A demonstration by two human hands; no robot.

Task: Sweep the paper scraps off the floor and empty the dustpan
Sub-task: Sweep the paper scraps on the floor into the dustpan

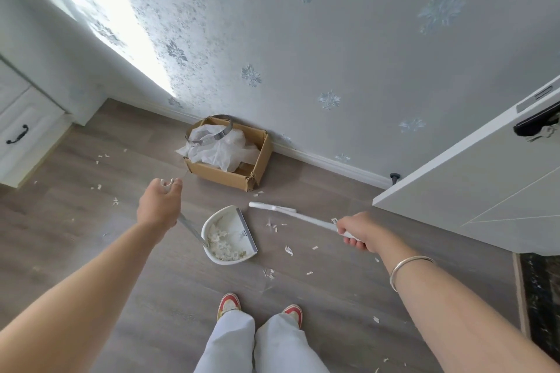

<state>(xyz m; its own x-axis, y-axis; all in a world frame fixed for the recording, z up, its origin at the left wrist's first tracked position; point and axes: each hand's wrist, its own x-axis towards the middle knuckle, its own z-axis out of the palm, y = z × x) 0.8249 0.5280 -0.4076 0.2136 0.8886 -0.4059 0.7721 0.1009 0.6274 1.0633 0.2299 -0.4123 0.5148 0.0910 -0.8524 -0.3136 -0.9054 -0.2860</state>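
A white dustpan (235,228) sits on the grey wood floor with a heap of paper scraps in its back. Its thin metal handle (191,228) rises to my left hand (160,206), which grips the white handle top. My right hand (362,232) grips the white broom handle. The broom (291,212) slants left and its head lies on the floor just right of the dustpan's lip. Loose paper scraps (272,225) are scattered right of the pan, in front of it, and far left on the floor.
A cardboard box (257,165) with crumpled white plastic and a metal band stands against the wall behind the dustpan. A white door (472,200) juts in at right, white drawers (27,130) at left. My feet (260,309) are just behind the pan.
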